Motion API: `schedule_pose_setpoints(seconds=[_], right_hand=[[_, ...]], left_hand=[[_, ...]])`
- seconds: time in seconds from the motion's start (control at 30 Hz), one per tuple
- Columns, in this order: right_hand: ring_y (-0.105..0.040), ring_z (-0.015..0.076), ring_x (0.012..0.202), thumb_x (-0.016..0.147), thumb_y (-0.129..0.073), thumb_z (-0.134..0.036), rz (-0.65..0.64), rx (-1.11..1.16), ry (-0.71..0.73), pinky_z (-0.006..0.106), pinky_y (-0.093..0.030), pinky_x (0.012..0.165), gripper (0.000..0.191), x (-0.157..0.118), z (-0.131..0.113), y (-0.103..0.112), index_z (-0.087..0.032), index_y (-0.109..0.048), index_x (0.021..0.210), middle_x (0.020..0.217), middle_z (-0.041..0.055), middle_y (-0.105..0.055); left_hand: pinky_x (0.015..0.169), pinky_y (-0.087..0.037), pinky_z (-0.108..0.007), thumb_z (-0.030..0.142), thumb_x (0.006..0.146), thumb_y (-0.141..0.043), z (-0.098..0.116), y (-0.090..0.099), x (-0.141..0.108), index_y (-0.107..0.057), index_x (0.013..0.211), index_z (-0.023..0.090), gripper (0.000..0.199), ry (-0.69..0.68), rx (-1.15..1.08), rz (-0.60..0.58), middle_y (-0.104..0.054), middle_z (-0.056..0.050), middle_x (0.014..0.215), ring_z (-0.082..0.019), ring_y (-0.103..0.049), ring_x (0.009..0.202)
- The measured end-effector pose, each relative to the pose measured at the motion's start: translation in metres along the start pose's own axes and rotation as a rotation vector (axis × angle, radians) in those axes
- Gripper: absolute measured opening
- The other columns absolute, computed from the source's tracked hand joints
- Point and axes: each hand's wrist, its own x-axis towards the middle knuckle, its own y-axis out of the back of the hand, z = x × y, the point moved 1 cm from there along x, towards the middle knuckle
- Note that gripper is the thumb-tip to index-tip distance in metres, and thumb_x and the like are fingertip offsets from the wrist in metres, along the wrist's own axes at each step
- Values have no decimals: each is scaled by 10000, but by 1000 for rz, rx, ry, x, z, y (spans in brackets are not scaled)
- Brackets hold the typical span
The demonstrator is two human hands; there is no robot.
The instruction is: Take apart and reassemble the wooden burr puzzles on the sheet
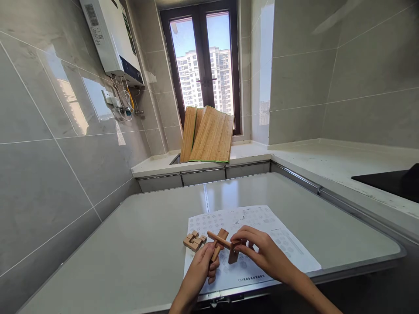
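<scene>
Near the table's front edge, my left hand [204, 264] is closed around a flat wooden puzzle piece [221, 239]. My right hand [260, 250] pinches another wooden puzzle piece [233, 254], a darker flat one held upright. A thin round wooden rod [216, 238] runs between the two, crossing over the left piece and meeting the right one. My fingers hide how the parts join. Just left of my left hand, several light wooden blocks [194, 240] lie grouped at the edge of a printed sheet [278, 231] with small diagrams, which spreads under both hands.
The pale folding table [131, 257] has a metal rim and a centre seam. Behind it runs a white counter [252, 150] with a folded bamboo mat [212, 135] leaning by the window. A black hob [393, 181] sits at right. A water heater [111, 39] hangs on the left wall.
</scene>
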Motion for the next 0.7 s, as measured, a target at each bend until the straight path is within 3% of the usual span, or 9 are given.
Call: schedule_pose_setpoints(seconds=[0.17, 0.4, 0.7], right_hand=[[-654, 172, 844, 1032, -536, -357, -89, -14, 89, 289, -537, 756, 226, 6, -5, 8, -270, -710, 1145, 1015, 52, -675], [-662, 162, 912, 1038, -525, -256, -185, -52, 150, 283, -533, 836, 242, 8, -8, 9, -283, -684, 1218, 1087, 54, -647], [-662, 150, 884, 1036, -530, -237, -200, -35, 158, 264, -528, 817, 259, 13, -14, 6, -295, -670, 1246, 1056, 44, -650]], left_hand=[[448, -183, -205, 768, 797, -575, 5, 0, -2, -549, 1021, 178, 632, 18, 34, -16, -274, 126, 585, -56, -154, 474], [438, -174, -199, 759, 796, -590, 4, 4, -4, -476, 886, 210, 567, 48, 78, -57, -257, 127, 585, -58, -161, 479], [410, -124, -201, 737, 791, -629, 6, 7, -8, -419, 837, 227, 553, 96, 20, -128, -276, 132, 581, -44, -130, 454]])
